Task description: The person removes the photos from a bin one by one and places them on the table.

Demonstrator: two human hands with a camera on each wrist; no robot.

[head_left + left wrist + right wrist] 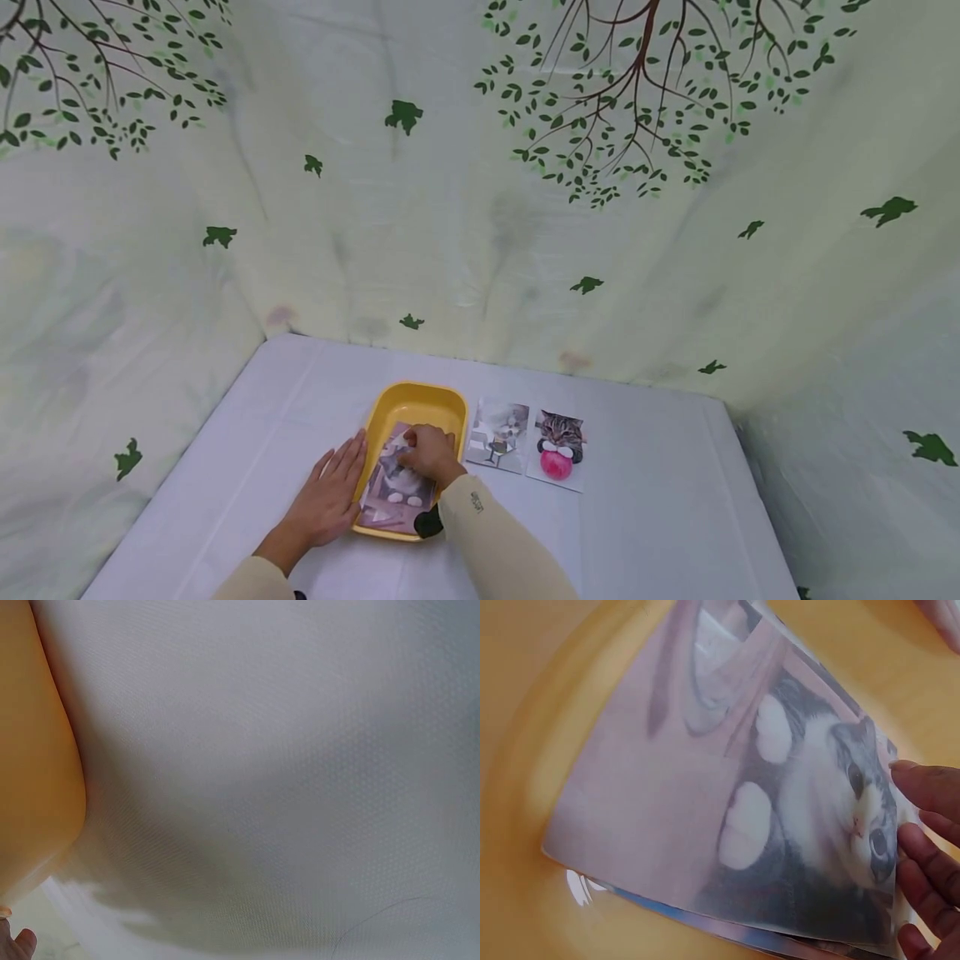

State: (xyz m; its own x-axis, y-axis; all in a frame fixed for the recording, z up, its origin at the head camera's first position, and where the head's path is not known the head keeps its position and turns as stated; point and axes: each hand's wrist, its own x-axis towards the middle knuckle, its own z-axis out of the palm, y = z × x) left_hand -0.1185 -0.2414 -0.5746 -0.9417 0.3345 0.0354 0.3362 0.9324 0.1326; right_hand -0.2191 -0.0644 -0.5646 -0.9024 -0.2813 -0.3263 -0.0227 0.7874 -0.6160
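A cat photo (400, 487) lies on top of a small stack of prints inside a yellow tray (420, 392). The grey-and-white cat (810, 780) on it fills much of the right wrist view, where edges of other prints show beneath. My right hand (431, 454) reaches into the tray with bent fingers and pinches the photo at its far edge. Against the tray's left side rests my left hand (333, 492), its fingers straight. The left wrist view shows the tray's outer wall (37, 765) and a bit of fingertip (24, 942).
Right of the tray, two more photos lie side by side on the white-covered table (660, 517): a pale cat photo (498, 435) and a tabby photo with a pink ball (558, 450). A leaf-patterned curtain (450, 217) hangs behind the table.
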